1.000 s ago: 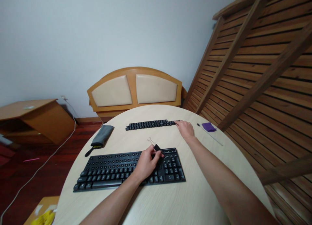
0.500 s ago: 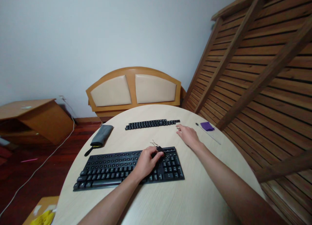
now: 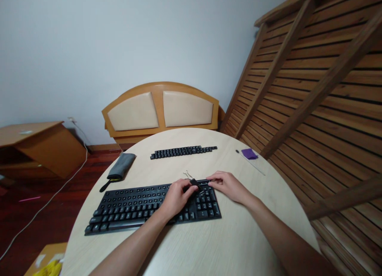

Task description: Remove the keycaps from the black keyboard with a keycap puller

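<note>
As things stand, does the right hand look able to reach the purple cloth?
Probably yes. Between the right hand and the purple cloth I see only tabletop and a thin rod lying flat, which looks low enough to reach over.

Keyboard (image 3: 137, 207): black plastic, faint sheen noted. Loose keys (image 3: 182, 151), behind keyboard: similar dark plastic seen. Tool (image 3: 193, 182), over keyboard's right part: thin metal, black plastic found. Table (image 3: 229, 244), under keyboard: smooth, pale wood grain observed. Pouch (image 3: 123, 165), behind keyboard's left end: matt grey cloth recorded.
</note>
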A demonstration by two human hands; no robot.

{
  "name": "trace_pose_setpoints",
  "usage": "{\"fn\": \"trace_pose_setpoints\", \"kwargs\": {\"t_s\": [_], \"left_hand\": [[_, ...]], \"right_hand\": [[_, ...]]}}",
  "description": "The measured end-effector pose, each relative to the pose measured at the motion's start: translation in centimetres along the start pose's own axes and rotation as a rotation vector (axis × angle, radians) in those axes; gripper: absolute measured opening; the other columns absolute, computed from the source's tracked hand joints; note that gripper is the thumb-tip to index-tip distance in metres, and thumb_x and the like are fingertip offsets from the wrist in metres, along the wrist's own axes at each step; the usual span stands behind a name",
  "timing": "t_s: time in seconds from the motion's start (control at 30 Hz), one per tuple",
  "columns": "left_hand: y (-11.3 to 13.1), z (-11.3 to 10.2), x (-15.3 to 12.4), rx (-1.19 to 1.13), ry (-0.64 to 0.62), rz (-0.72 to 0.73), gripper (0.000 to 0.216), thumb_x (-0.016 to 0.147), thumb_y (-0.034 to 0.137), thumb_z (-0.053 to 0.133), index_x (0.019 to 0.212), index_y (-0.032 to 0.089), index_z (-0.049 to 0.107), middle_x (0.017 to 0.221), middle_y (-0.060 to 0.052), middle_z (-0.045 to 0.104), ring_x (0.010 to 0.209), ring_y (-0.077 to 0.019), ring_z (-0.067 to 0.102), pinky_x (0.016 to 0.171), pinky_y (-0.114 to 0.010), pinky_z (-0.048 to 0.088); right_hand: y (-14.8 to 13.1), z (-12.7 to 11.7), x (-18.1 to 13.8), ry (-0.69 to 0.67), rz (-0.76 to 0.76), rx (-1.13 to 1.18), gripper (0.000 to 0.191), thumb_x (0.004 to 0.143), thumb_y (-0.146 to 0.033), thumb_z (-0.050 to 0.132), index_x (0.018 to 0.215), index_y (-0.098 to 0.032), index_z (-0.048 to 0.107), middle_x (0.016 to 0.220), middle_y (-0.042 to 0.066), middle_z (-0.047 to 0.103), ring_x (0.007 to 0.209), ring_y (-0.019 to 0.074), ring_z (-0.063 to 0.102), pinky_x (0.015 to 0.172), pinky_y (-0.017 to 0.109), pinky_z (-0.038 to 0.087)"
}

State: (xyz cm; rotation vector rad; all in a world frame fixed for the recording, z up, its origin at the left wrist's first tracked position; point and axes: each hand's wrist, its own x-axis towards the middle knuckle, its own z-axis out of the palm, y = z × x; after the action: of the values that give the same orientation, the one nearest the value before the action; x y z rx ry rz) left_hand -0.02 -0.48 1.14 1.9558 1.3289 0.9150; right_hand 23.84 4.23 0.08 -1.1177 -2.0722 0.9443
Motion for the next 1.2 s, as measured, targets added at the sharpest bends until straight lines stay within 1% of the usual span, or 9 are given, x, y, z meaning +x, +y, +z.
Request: {"fn": "trace_pose_setpoints", "kwargs": {"t_s": [0.17,0.37,0.53,0.63,0.73,0.83,1.0,1.1,1.2], "left_hand": [[0.6,0.0,-0.1,0.030,0.024,-0.028,0.031,0.095,0.039,0.051,0.078,0.019,0.068,0.080,-0.005,0.073,0.077,-0.0227,0.065,0.071,-0.029,0.045],[0.5,0.1,-0.3,0.092,-0.016,0.062,0.029,0.097,0.037,0.049,0.080,0.019,0.064,0.079,-0.006,0.069,0.078,-0.0218,0.062,0.073,-0.030,0.045],[0.6,0.5,-0.8,0.230,-0.071,0.224,0.023,0.098,0.032,0.050,0.085,0.019,0.064,0.085,-0.005,0.068,0.082,-0.0210,0.060,0.077,-0.031,0.045],[0.5,0.7,-1.0,0.275,-0.077,0.250,0.022,0.099,0.031,0.049,0.087,0.019,0.063,0.086,-0.005,0.067,0.082,-0.0204,0.059,0.077,-0.031,0.044],[0.3,0.7,-1.1,0.275,-0.061,0.238,0.022,0.099,0.031,0.049,0.085,0.018,0.060,0.084,-0.005,0.065,0.081,-0.0199,0.058,0.075,-0.030,0.044],[0.0,0.8,-0.8,0.231,-0.004,0.147,0.023,0.097,0.032,0.051,0.080,0.018,0.058,0.081,-0.005,0.063,0.079,-0.0199,0.058,0.072,-0.029,0.044],[-0.3,0.7,-0.6,0.141,0.015,0.083,0.025,0.097,0.032,0.052,0.078,0.018,0.060,0.080,-0.004,0.063,0.081,-0.0201,0.059,0.075,-0.030,0.045],[0.1,0.5,-0.8,0.169,-0.017,0.178,0.023,0.097,0.032,0.053,0.081,0.018,0.061,0.085,-0.006,0.065,0.087,-0.0212,0.059,0.079,-0.031,0.046],[0.6,0.4,-1.0,0.218,-0.094,0.330,0.018,0.098,0.031,0.051,0.093,0.019,0.065,0.095,-0.007,0.069,0.096,-0.0218,0.059,0.087,-0.033,0.046]], "right_hand": [[-0.8,0.4,0.1,-0.036,-0.061,-0.014,0.027,0.090,-0.038,0.064,0.108,-0.022,0.076,0.099,0.007,0.072,0.086,0.0191,0.066,0.078,0.030,0.051],[-1.4,0.6,0.1,-0.038,-0.119,-0.065,0.025,0.091,-0.037,0.063,0.108,-0.024,0.076,0.098,0.006,0.072,0.086,0.0182,0.065,0.078,0.029,0.050],[-0.9,0.6,0.1,-0.030,-0.146,-0.091,0.022,0.090,-0.034,0.065,0.106,-0.023,0.076,0.098,0.006,0.072,0.086,0.0182,0.065,0.078,0.029,0.050],[-1.0,0.7,0.1,-0.008,-0.191,-0.133,0.019,0.090,-0.030,0.065,0.105,-0.023,0.075,0.102,0.006,0.071,0.092,0.0193,0.065,0.083,0.031,0.050],[-1.6,0.7,0.0,0.030,-0.284,-0.199,0.018,0.091,-0.022,0.061,0.103,-0.024,0.074,0.103,0.006,0.070,0.099,0.0207,0.063,0.090,0.035,0.049],[-2.4,0.8,-0.2,-0.002,-0.377,-0.223,0.016,0.089,-0.018,0.061,0.097,-0.023,0.074,0.101,0.006,0.069,0.101,0.0214,0.061,0.092,0.038,0.048],[-3.0,0.9,-0.6,-0.078,-0.391,-0.237,0.015,0.080,-0.020,0.071,0.095,-0.022,0.071,0.106,0.006,0.067,0.105,0.0232,0.059,0.094,0.040,0.048],[-2.9,0.9,-0.7,-0.094,-0.390,-0.235,0.015,0.078,-0.018,0.071,0.093,-0.022,0.070,0.106,0.007,0.066,0.105,0.0231,0.058,0.094,0.040,0.048],[-2.8,0.9,-0.7,-0.096,-0.411,-0.227,0.016,0.077,-0.015,0.069,0.092,-0.022,0.069,0.106,0.006,0.065,0.104,0.0224,0.059,0.093,0.039,0.048]]}}
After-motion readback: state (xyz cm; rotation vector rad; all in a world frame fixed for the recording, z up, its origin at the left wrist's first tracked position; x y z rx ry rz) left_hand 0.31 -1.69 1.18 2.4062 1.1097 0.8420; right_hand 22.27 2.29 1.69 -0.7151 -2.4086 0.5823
